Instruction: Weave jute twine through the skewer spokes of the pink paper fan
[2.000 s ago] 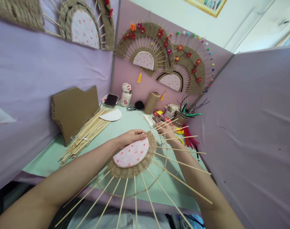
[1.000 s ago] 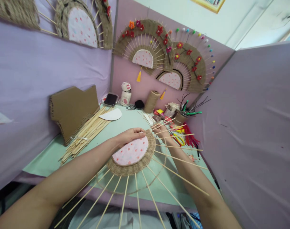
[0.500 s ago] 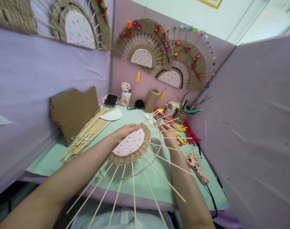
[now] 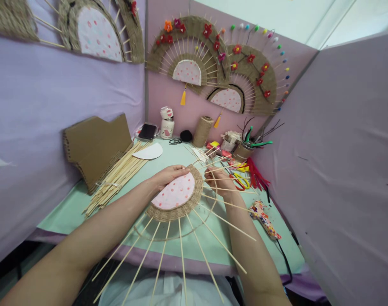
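My left hand (image 4: 172, 175) grips the straight edge of a half-round woven fan (image 4: 174, 191), thumb on its pink-dotted white face. Jute twine is woven in a band (image 4: 197, 187) around the curved edge, and thin wooden sticks (image 4: 181, 250) fan out from it. A loose strand of twine (image 4: 181, 238) curves beneath the sticks from the lower left, round to the right side. My right hand (image 4: 216, 177) is closed in a pinch at this strand, among the upper right sticks and just beside the woven band. The sticks partly hide its fingertips.
A bundle of sticks (image 4: 117, 180), a white half-round card (image 4: 149, 151) and cardboard (image 4: 96, 146) lie left. Behind stand a twine spool (image 4: 202, 131) and a bottle (image 4: 167, 125). Scissors (image 4: 241, 180) and a patterned glue gun (image 4: 264, 220) lie right. Finished fans (image 4: 189, 36) hang on the wall.
My right hand has moved a little left and down, closer to the woven band, and the twine loop has shifted with it. My left hand keeps its grip on the fan.
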Demonstrator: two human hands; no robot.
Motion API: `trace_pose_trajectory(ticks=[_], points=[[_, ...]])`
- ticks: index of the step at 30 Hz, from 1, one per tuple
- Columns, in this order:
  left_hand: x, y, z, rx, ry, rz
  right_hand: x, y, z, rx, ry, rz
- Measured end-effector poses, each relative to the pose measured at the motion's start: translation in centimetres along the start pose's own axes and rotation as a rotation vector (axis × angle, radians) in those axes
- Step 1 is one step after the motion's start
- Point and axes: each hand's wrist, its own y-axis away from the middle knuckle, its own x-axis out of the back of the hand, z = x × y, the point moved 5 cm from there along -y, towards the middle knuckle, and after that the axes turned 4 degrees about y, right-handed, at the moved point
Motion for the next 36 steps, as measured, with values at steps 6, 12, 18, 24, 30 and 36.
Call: trace_pose_trajectory(ticks=[6,12,18,24,30,36], points=[[0.0,-0.1,-0.1,0.002,-0.029,-0.005,0.0,-0.1,0.4,-0.023,0.050,-0.019],[0.2,-0.2,-0.1,-0.007,-0.036,0.000,0.4,0.1,0.1,0.022,0.035,0.064],[0.1,-0.1,-0.1,0.002,-0.009,-0.005,1.3,-0.1,-0.1,0.193,0.151,0.257],[-0.1,0.0,0.0,0.012,0.008,-0.002,0.8,0.1,-0.4,0.207,0.169,0.254],[-0.1,0.0,-0.1,0.011,0.001,0.004,0.4,0.3,-0.6,0.195,0.178,0.252],[0.0,-0.1,-0.2,0.004,0.010,-0.012,0.8,-0.1,-0.1,0.198,0.152,0.256]])
